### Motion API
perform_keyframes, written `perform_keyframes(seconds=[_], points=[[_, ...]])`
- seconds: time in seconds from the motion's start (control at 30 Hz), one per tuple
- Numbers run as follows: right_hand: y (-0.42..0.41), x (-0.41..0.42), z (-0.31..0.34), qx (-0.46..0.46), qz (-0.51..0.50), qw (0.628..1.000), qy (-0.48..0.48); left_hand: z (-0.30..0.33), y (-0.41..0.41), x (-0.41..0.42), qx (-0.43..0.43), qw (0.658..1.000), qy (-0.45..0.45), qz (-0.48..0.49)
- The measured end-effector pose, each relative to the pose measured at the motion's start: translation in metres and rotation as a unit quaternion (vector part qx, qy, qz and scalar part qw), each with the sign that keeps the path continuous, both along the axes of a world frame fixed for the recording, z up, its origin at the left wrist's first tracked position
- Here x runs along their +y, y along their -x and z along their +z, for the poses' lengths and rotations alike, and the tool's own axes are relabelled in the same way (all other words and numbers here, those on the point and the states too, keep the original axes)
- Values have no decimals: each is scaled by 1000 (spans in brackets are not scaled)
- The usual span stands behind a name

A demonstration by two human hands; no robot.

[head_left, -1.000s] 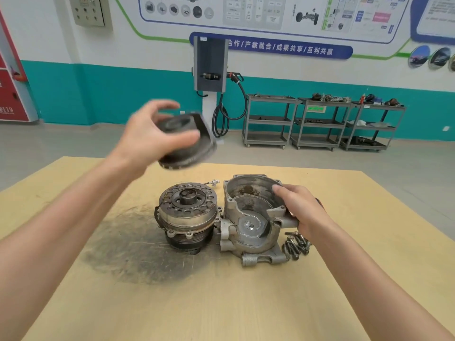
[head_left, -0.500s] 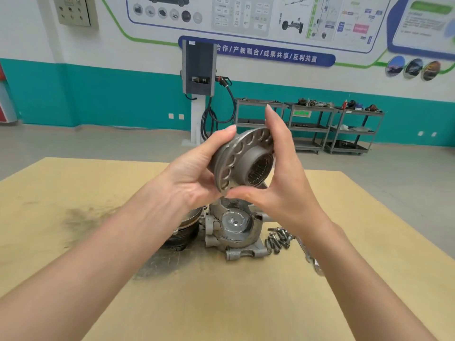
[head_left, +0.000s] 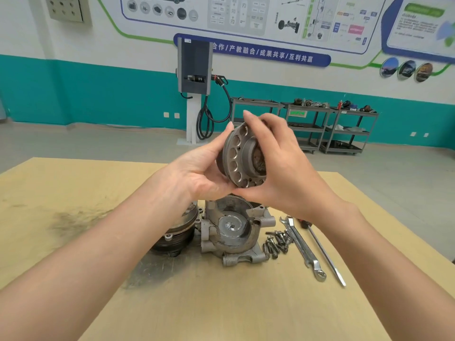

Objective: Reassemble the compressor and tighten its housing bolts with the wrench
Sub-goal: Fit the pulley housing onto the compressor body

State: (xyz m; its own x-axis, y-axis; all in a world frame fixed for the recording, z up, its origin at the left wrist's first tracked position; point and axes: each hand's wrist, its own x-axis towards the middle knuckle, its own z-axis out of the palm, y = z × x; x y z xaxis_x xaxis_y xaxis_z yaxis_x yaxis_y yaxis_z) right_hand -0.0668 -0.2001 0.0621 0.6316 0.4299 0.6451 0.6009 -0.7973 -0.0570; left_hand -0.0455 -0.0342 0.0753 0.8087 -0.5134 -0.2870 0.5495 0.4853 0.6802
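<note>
On the wooden table (head_left: 73, 193) lie a wrench (head_left: 304, 249), a screwdriver (head_left: 325, 254) and a pile of bolts (head_left: 277, 242), just beside the open metal housing (head_left: 231, 232). The pulley part (head_left: 177, 232) sits half hidden behind the left arm. Above them, the left hand (head_left: 197, 178) and right hand (head_left: 283, 168) both grip the round disc with holes (head_left: 242, 159). It has turned more sideways than before. The far blue banner (head_left: 253, 51) shows Chinese writing.

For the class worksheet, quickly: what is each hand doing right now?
Left hand: holding the round grey metal disc with a ring of holes.
Right hand: gripping the same disc from the other side.
</note>
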Motion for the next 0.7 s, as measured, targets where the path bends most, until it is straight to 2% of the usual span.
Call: perform_keyframes(seconds=[0.07,0.13,0.2,0.23,0.3,0.37,0.43,0.47,0.5,0.6,0.63,0.7], points=[[-5,1,4,26,-14,997,-71,0,-3,8,-28,1000,-7,-11],[-11,0,10,84,-45,984,-148,-1,-4,17,-76,995,-62,0],[-19,-5,15,149,-72,968,-186,-10,-6,27,-160,972,-156,69],[-22,-7,17,180,-84,962,-187,-16,-5,31,-222,948,-205,102],[-27,-6,20,247,-104,945,-185,-28,-3,37,-363,869,-307,138],[-29,-2,21,316,-103,921,-204,-40,-2,38,-499,754,-414,107],[-28,3,21,346,-102,910,-205,-50,-5,31,-566,649,-500,85],[-27,5,22,352,-103,910,-195,-53,-6,25,-573,629,-517,90],[-27,7,22,356,-100,910,-190,-55,-7,18,-569,628,-522,98],[-27,13,21,360,-87,908,-194,-59,-10,0,-525,678,-498,127],[-27,14,20,358,-87,909,-193,-61,-11,-4,-520,684,-491,145],[-27,16,22,349,-93,915,-181,-64,-13,-10,-531,652,-507,192]])
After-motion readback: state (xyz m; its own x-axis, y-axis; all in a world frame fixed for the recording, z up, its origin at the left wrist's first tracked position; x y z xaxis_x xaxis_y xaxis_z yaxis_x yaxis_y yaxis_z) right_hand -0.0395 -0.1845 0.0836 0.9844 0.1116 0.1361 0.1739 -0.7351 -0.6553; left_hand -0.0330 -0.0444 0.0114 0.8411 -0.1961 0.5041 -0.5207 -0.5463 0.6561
